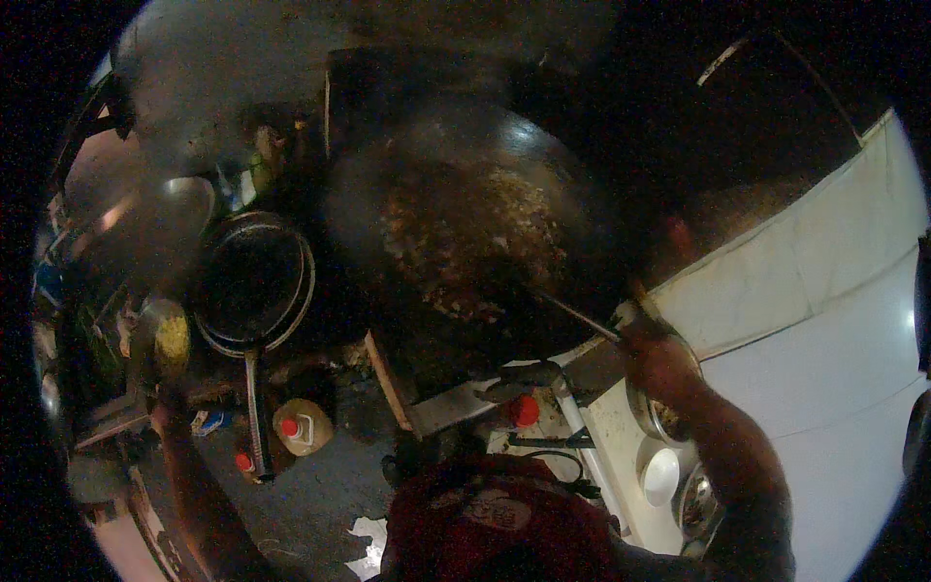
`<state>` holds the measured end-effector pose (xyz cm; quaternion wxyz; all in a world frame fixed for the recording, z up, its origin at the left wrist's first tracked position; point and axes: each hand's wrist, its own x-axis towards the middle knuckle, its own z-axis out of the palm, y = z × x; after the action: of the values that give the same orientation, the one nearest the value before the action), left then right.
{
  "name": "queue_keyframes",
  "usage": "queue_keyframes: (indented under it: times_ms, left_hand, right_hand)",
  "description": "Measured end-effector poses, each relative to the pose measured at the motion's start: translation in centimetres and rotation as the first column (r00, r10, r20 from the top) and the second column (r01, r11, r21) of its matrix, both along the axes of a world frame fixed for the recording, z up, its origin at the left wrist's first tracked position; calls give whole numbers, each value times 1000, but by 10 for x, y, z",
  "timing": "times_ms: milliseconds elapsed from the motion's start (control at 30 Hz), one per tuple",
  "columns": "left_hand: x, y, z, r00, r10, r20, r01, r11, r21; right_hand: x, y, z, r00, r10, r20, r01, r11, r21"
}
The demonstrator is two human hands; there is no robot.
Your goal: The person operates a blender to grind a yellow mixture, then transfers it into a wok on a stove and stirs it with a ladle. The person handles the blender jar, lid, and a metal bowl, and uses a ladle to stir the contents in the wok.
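Observation:
A large dark wok [574,182] holds a mass of browned, chopped food [465,233] under haze. My right hand [651,356], right of the wok, grips the thin handle of a long utensil [578,313]; its far end is lost in the dark food. At the left, my left hand [164,418] is beside the lower end of a small vessel with yellow contents [172,336]. Darkness and blur hide its fingers, so whether it holds the vessel is unclear. Between the hands lie stacked frying pans [254,284], a long handle pointing towards me.
A plastic jug with a red cap [305,431] stands below the pans, near another red cap [245,461]. A white bowl [660,476] and metal bowls [698,502] sit at the lower right, beside a pale wall [814,291]. A wooden edge [387,382] juts below the wok.

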<state>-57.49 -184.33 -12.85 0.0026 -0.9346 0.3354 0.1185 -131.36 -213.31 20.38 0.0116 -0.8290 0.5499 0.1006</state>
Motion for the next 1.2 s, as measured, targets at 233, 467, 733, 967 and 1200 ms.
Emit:
queue_keyframes:
  times_ms: [233,467,733,967,1200]
  left_hand:
    - [16,-4,-37,992,-45,119,50,998,-36]
    - [17,40,-64,986,-13,165,22,998,-51]
    - [-85,209,-105,965,95,243,-113,992,62]
    - [-296,344,-129,944,190,269,-270,913,306]
    - [-504,369,-80,839,64,540,-285,897,337]
  right_hand:
    - [-20,-53,-98,989,78,-127,-103,973,-207]
    - [-58,-78,-61,937,-254,239,309,923,-228]
    - [-85,-157,-108,885,-342,317,403,903,-152]
    - [-31,-165,-163,195,-741,643,42,661,749]
    - [-76,-157,-102,529,-604,597,-105,651,752]
